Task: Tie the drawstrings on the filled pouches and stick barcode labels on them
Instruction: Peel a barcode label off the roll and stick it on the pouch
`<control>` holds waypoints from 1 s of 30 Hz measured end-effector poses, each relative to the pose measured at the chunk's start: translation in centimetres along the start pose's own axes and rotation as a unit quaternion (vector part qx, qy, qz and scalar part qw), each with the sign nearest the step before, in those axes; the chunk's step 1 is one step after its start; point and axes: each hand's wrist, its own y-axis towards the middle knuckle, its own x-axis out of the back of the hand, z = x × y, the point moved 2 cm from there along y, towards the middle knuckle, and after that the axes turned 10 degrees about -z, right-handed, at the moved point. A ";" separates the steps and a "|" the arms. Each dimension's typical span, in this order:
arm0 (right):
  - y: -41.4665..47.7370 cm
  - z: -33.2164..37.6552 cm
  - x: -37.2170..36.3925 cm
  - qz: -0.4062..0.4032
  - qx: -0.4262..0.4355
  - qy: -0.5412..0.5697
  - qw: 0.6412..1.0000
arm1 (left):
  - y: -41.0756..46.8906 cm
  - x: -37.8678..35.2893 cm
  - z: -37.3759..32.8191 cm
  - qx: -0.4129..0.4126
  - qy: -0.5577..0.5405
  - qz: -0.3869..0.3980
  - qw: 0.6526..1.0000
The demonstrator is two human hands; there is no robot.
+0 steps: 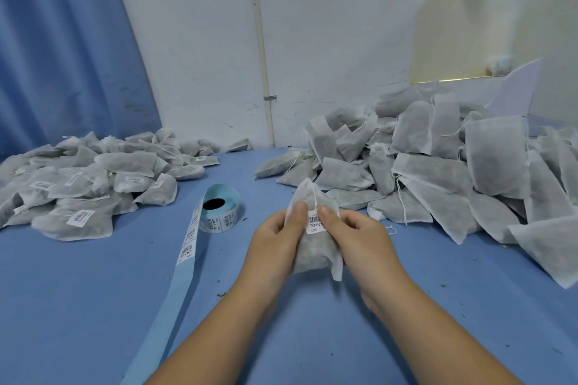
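Gripping a filled pouch [314, 247] above the blue tabletop [93, 291], the left hand [275, 237] and right hand [359, 234] curl round its sides, both thumbs lying on its front beside a barcode label [315, 221]. Just left lies a label roll [219, 208], its backing strip [178, 275] trailing toward the camera. Labelled pouches [87, 178] are heaped far left, unlabelled pouches [453, 172] to the right.

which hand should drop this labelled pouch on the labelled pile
Probably left: the left hand grips the pouch and the labelled pile lies on its side; the right hand would reach across.
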 end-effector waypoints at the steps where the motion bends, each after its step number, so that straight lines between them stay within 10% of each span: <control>1: 0.0 0.1 0.0 -0.005 0.003 -0.007 1.000 | -0.1 0.0 -0.1 -0.006 0.015 0.012 1.000; 17: -2.5 1.9 -8.3 0.180 -0.024 -0.042 0.982 | 1.8 8.6 -4.0 -0.061 0.065 -0.087 0.992; 30: -0.2 2.5 -19.7 0.213 -0.114 -0.067 0.968 | 9.2 21.9 -1.5 0.041 -0.116 -0.272 0.954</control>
